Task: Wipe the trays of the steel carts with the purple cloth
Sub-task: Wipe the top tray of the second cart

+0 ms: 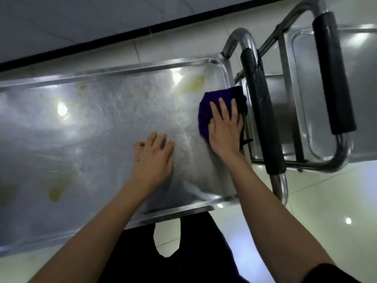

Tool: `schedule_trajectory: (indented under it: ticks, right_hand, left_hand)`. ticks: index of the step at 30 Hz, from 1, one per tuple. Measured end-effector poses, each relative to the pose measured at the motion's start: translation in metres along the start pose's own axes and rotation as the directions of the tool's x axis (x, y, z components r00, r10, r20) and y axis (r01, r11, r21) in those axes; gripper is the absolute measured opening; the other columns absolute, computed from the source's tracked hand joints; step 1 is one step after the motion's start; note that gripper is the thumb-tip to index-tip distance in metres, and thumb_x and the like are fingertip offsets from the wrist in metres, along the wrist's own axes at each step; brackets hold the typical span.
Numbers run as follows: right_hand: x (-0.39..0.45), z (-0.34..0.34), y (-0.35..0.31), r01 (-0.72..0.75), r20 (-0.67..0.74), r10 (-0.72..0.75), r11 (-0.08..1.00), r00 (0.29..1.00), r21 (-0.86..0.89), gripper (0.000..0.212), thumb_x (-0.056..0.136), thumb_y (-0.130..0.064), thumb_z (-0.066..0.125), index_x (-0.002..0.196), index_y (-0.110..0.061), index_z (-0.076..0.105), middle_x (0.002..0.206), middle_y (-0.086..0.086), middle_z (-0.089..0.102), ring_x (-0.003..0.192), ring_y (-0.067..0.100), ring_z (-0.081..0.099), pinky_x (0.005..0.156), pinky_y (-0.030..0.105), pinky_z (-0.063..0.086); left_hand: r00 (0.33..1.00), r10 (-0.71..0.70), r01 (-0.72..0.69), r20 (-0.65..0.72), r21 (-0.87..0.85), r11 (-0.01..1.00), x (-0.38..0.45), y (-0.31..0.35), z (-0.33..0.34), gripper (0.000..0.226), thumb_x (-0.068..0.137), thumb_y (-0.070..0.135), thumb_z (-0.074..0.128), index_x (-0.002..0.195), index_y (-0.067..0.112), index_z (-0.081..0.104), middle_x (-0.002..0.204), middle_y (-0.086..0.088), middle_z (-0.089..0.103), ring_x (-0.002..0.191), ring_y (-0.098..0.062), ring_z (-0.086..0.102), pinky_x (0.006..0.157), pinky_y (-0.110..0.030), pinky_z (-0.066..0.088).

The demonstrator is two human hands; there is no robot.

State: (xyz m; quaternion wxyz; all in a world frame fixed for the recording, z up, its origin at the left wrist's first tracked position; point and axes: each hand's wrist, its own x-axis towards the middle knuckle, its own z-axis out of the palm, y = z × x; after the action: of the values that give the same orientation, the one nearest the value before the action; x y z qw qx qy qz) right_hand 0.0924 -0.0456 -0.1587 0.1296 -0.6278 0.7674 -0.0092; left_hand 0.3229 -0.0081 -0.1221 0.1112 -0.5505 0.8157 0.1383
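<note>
A long steel cart tray (98, 127) fills the left and middle of the view, smeared with yellowish stains (193, 84) near its far right corner and near its front left. The purple cloth (206, 111) lies bunched at the tray's right end. My right hand (225, 129) presses flat on the cloth with straight fingers. My left hand (153, 156) rests on the bare tray surface just left of it, fingers spread and slightly bent, holding nothing.
The cart's steel handle with a black grip (263, 119) rises just right of the cloth. A second steel cart (302, 99) with its own black-gripped handle (334, 74) stands against it on the right. Pale floor tiles and a dark wall strip surround them.
</note>
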Motion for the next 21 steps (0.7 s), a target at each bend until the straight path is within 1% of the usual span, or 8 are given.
schedule_trajectory:
  ticks: [4,6,8,12,15,18,21]
  right_hand:
    - [0.008,0.007,-0.014,0.017,0.019,-0.017,1.000,1.000,0.002,0.054,0.104,-0.035,0.028,0.158,-0.028,0.024,0.168,-0.002,0.015,0.155,0.027,-0.003,0.122,0.059,0.012]
    - [0.012,0.009,-0.024,0.030,0.025,-0.030,0.999,0.999,0.012,0.054,0.105,-0.035,0.029,0.158,-0.029,0.024,0.168,-0.002,0.014,0.155,0.027,-0.003,0.122,0.059,0.011]
    - [0.015,0.012,-0.040,0.030,0.034,-0.030,0.999,0.999,0.019,0.054,0.105,-0.035,0.029,0.159,-0.029,0.023,0.168,-0.003,0.013,0.155,0.027,-0.004,0.122,0.058,0.010]
    - [0.019,0.016,-0.082,0.052,0.031,-0.053,0.998,0.998,0.025,0.055,0.106,-0.033,0.030,0.159,-0.028,0.021,0.168,-0.002,0.011,0.155,0.028,-0.005,0.123,0.058,0.008]
    - [0.023,0.022,-0.123,0.086,0.039,-0.086,0.996,0.996,0.004,0.055,0.106,-0.033,0.030,0.160,-0.027,0.021,0.169,-0.001,0.011,0.155,0.029,-0.004,0.122,0.059,0.009]
    - [0.029,0.029,-0.170,0.153,0.063,-0.153,0.988,0.986,-0.005,0.055,0.105,-0.033,0.030,0.159,-0.027,0.021,0.168,-0.001,0.012,0.155,0.030,-0.003,0.122,0.058,0.010]
    - [0.037,0.037,-0.220,0.275,0.116,-0.272,0.961,0.955,-0.010,0.056,0.105,-0.032,0.032,0.159,-0.028,0.021,0.168,0.000,0.012,0.155,0.030,-0.003,0.121,0.057,0.010]
  left_hand:
    - [0.999,0.025,-0.024,0.023,-0.051,0.998,0.003,-0.010,-0.002,0.041,0.092,0.040,0.054,0.131,0.026,0.060,0.144,-0.003,0.050,0.138,-0.028,0.041,0.094,-0.047,0.032]
    - [0.999,0.045,-0.044,0.005,-0.094,0.995,0.003,-0.023,-0.005,0.039,0.094,0.041,0.053,0.129,0.026,0.061,0.146,-0.002,0.049,0.136,-0.025,0.044,0.097,-0.046,0.030]
    - [0.999,0.013,-0.016,-0.029,-0.118,0.993,-0.001,-0.046,-0.010,0.037,0.094,0.039,0.053,0.126,0.022,0.063,0.147,-0.003,0.048,0.133,-0.025,0.046,0.099,-0.047,0.029]
    - [0.987,-0.134,0.127,-0.092,-0.082,0.989,-0.014,-0.101,-0.015,0.032,0.095,0.036,0.051,0.118,0.022,0.066,0.142,-0.004,0.051,0.130,-0.026,0.046,0.098,-0.047,0.029]
    - [0.990,-0.108,0.104,-0.093,-0.045,0.994,-0.027,-0.129,-0.012,0.035,0.095,0.035,0.045,0.114,0.019,0.069,0.134,-0.004,0.058,0.123,-0.026,0.051,0.094,-0.046,0.030]
    - [0.997,-0.036,0.036,-0.065,0.003,0.999,-0.038,-0.138,-0.003,0.039,0.096,0.034,0.046,0.126,0.016,0.065,0.141,-0.007,0.054,0.130,-0.028,0.048,0.092,-0.047,0.032]
    - [1.000,-0.024,0.024,-0.006,0.004,1.000,-0.041,-0.140,0.004,0.047,0.097,0.035,0.044,0.137,0.014,0.055,0.154,-0.010,0.042,0.138,-0.028,0.040,0.094,-0.047,0.032]
